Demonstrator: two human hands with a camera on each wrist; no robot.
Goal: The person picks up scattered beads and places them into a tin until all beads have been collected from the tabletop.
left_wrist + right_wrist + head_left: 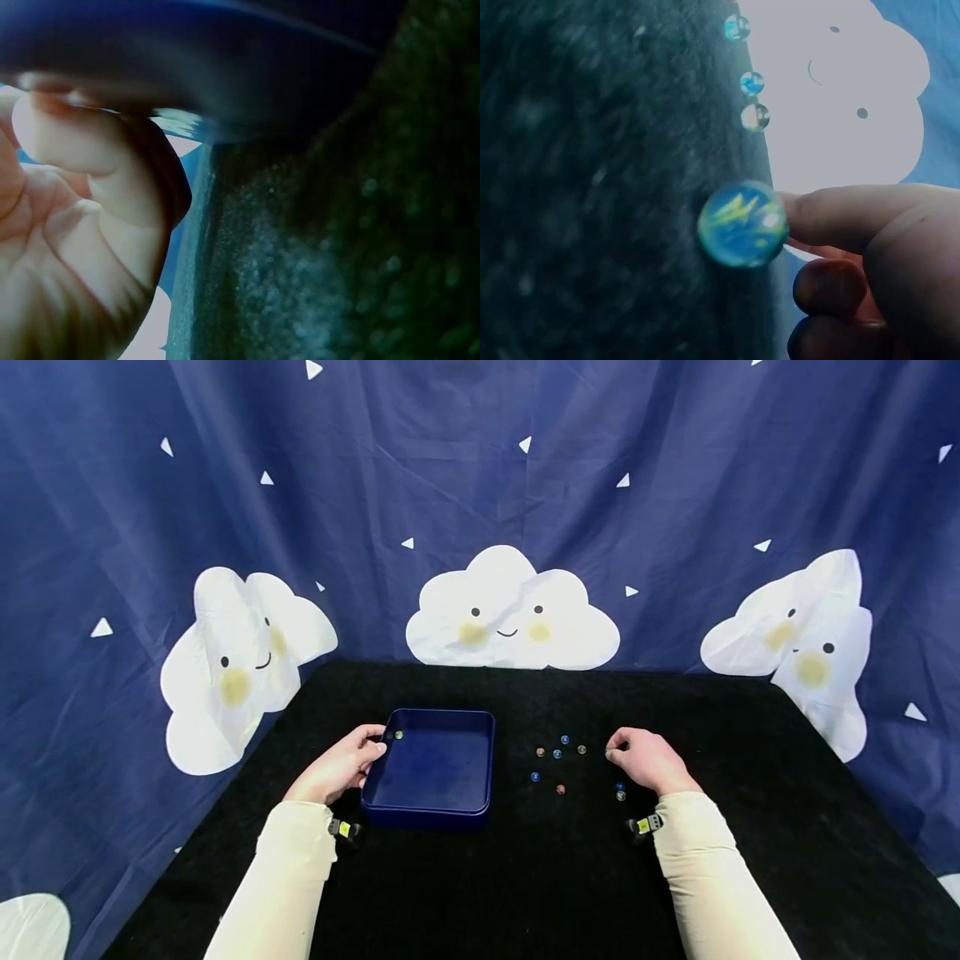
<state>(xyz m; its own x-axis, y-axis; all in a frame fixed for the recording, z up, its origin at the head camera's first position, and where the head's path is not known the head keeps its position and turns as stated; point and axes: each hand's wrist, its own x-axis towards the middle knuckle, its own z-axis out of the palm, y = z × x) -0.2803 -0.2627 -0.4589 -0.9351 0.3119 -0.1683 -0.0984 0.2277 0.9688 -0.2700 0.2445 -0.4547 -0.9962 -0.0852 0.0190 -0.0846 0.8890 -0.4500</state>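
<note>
My left hand (347, 766) grips the left side of a dark blue square box (491, 777), its thumb at the rim. Seen from the left wrist, curled fingers (112, 157) sit against the box's underside edge. One greenish marble (399, 735) lies inside, near the far left corner. Over to the right, my right hand (648, 758) pinches a small glass marble (609, 752) between thumb and forefinger. In the right wrist view a blue marble with yellow streaks (741, 223) appears large, overlapping the thumb tip. Below the hand lie a blue marble (620, 787) and a greenish one (620, 797).
Between the box and my right hand several marbles are scattered, among them a blue one (535, 776), an orange one (560, 790) and a clear one (581, 749). Black cloth (525, 877) covers the table. A blue curtain with clouds (510, 602) hangs behind its far edge.
</note>
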